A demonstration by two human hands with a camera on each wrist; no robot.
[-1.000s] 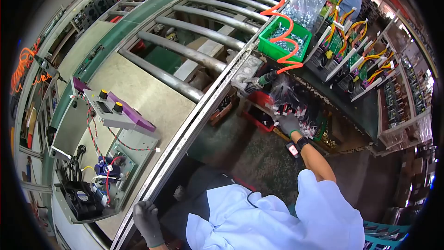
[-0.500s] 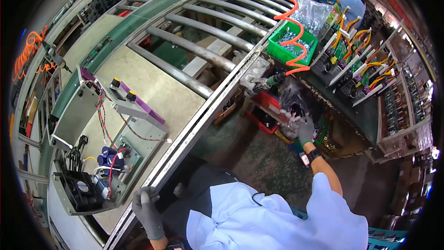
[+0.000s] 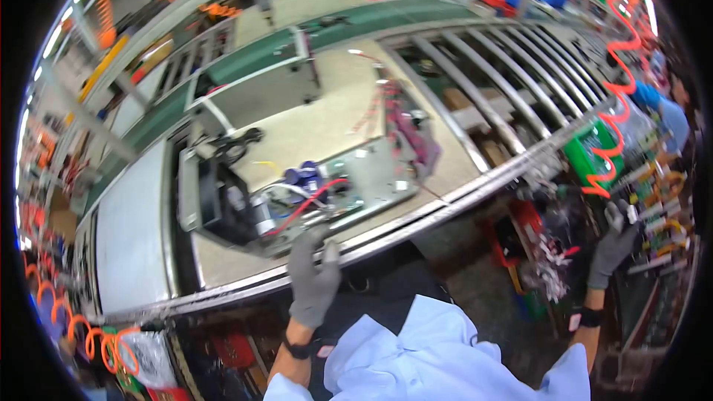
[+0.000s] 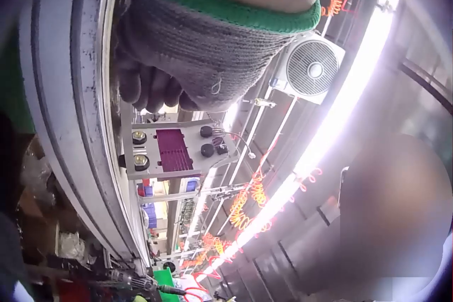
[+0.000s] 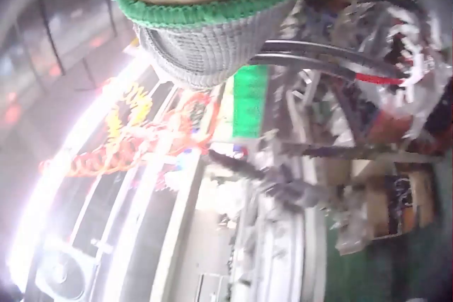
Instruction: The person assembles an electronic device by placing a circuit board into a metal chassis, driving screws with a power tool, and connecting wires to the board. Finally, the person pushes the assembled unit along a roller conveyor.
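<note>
An open metal equipment case (image 3: pixel 371 182), with a black fan (image 3: pixel 223 204), blue cylindrical parts (image 3: pixel 303 177) and red and white wires inside, lies on the bench. My gloved left hand (image 3: pixel 313 278) is at its front edge, fingers loosely bent over the bench rail and thumb apart. In the left wrist view the front panel (image 4: pixel 177 150) with knobs shows beyond that hand. On the right, my gloved right hand (image 3: pixel 615 249) is raised beside the bins, its fingers bent round a dark cable (image 5: pixel 318 58) with a red section near its end; its fingertips are hidden in the right wrist view.
Bagged white connectors (image 3: pixel 548 271) lie beside a red bin (image 3: pixel 526 223) under the bench end. A green bin (image 3: pixel 590 152) and a rack of boards (image 3: pixel 661 215) stand at right. Metal rollers (image 3: pixel 483 96) lead off behind; a coiled orange hose (image 3: pixel 622 96) hangs down.
The head view has turned left, bringing the case to the middle. My right hand has risen out of the connectors, with a cable. My left hand has moved along the rail to the case front.
</note>
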